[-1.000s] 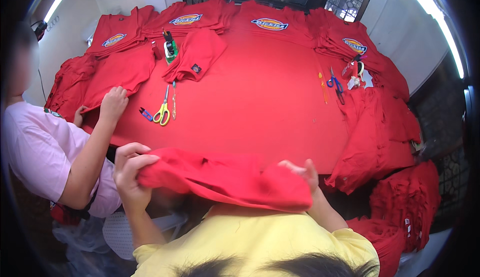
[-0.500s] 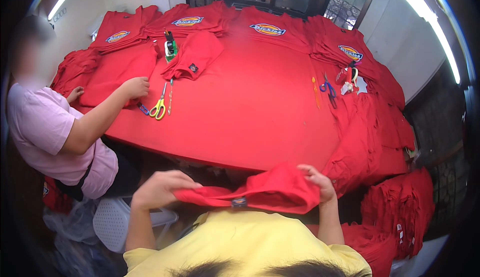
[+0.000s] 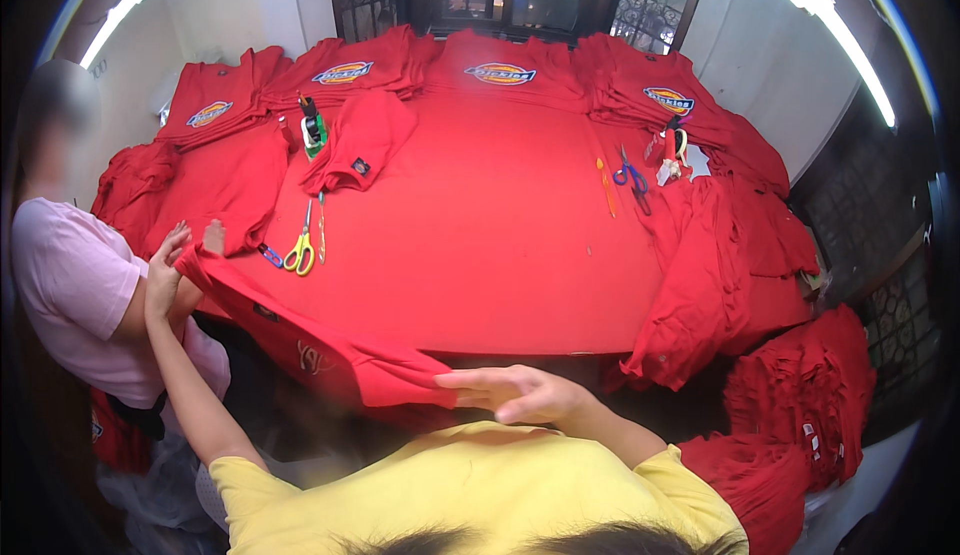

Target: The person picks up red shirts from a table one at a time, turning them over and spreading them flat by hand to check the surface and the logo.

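Since the earlier frame the left hand has swung out to the far left, stretching the red garment between both hands. It pinches one end; the right hand, fingers together and flat, presses the other end at the near edge of the red surface.

Brightly, evenly lit by ceiling strip lights glaring at upper left and right. Heavily bent by fisheye, black-vignetted at corners. Darker, shadowed below the table edge. Slightly soft throughout.

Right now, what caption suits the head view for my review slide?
Left hand and right hand stretch a red garment beside a red-covered table; yellow scissors nearby.
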Demonstrator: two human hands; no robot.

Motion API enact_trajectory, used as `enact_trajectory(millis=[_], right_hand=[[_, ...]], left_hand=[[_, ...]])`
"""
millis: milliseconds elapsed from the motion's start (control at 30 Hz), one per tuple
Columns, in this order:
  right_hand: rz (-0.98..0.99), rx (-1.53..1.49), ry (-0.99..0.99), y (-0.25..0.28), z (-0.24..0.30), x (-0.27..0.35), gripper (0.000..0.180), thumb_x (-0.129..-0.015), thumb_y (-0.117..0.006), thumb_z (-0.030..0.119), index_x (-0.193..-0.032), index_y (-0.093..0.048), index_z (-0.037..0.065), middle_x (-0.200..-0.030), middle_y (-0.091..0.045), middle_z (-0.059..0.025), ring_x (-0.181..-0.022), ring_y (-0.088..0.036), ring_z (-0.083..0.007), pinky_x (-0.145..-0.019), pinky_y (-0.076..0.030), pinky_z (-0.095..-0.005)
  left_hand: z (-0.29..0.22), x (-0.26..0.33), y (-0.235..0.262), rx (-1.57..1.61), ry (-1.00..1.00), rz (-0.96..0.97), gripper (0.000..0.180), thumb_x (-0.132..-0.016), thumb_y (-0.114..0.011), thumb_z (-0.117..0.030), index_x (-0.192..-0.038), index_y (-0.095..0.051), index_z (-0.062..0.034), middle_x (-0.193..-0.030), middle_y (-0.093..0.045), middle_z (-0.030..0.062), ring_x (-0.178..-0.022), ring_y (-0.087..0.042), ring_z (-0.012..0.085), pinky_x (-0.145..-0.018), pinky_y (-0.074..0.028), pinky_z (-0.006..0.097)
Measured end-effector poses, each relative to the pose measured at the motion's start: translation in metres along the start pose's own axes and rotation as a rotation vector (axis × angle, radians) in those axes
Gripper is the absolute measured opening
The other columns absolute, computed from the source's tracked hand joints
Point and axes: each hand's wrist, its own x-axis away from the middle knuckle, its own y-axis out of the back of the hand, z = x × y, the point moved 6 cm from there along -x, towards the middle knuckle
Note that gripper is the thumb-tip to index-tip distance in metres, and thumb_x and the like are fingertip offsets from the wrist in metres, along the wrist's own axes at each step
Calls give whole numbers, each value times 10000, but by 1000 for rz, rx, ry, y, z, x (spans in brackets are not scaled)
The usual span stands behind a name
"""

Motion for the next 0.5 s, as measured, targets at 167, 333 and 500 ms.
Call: enact_trajectory(millis=[167,333,500], right_hand=[[-111,-172,177,41,-29,-17,597,-933,-578,190,-1429,-351,-53,-1491,-369,-158,-1401,-321,-240,-1164,-219,-393],[-353,-387,373,83,-23,33,489,-934,-535,184,-1364,-412,-15,-1281,-551,-162,-1228,-511,-255,-1070,-372,-398],[-555,-68,-223,87,-49,77,618,-890,-654,134,-1429,-368,35,-960,-589,16,-865,-555,-60,-800,-447,-223]], left_hand=[[-1,1,-13,-140,173,58,234,-858,-678,-88,-1049,-625,35,-975,-664,84,-924,-629,133,-833,-482,247],[-57,59,-37,-207,238,119,159,-802,-658,-4,-713,-529,-33,-622,-542,26,-540,-543,91,-494,-437,256],[-63,124,-145,247,363,439,201,-822,-712,-165,-745,-632,3,-701,-656,86,-614,-619,126,-575,-502,253]])
